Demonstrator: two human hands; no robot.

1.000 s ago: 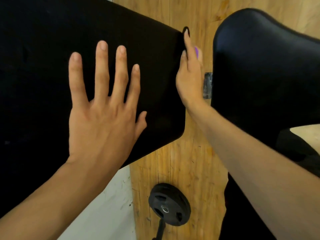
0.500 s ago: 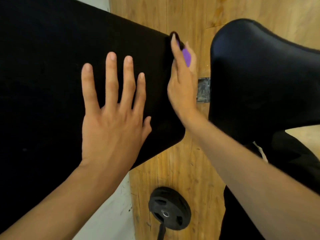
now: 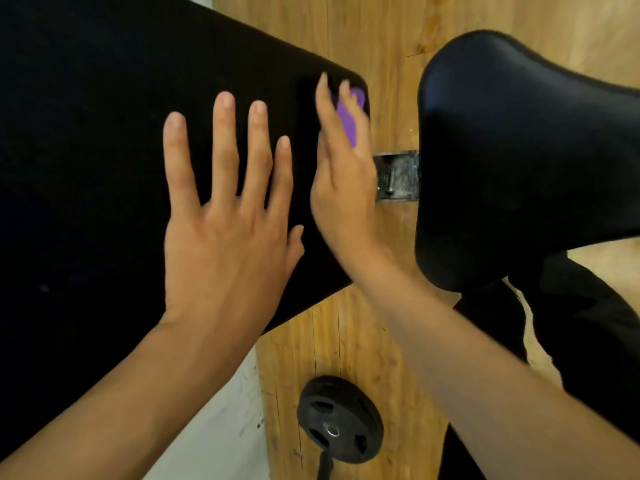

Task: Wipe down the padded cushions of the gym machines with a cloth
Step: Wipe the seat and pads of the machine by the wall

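A large black padded cushion fills the left half of the head view. My left hand lies flat on it with its fingers spread and straight. My right hand is beside it at the cushion's right corner. Its straight fingers press a small purple cloth against the pad, and the hand hides most of the cloth. A second black padded cushion stands apart to the right; neither hand touches it.
A scuffed metal bracket shows in the gap between the two cushions. Below lies a wooden floor with a black weight plate on it. A pale floor strip is at lower left, dark clothing at lower right.
My right hand with the purple cloth has slid from the cushion's side edge onto its top corner. My left hand stays flat on the pad.
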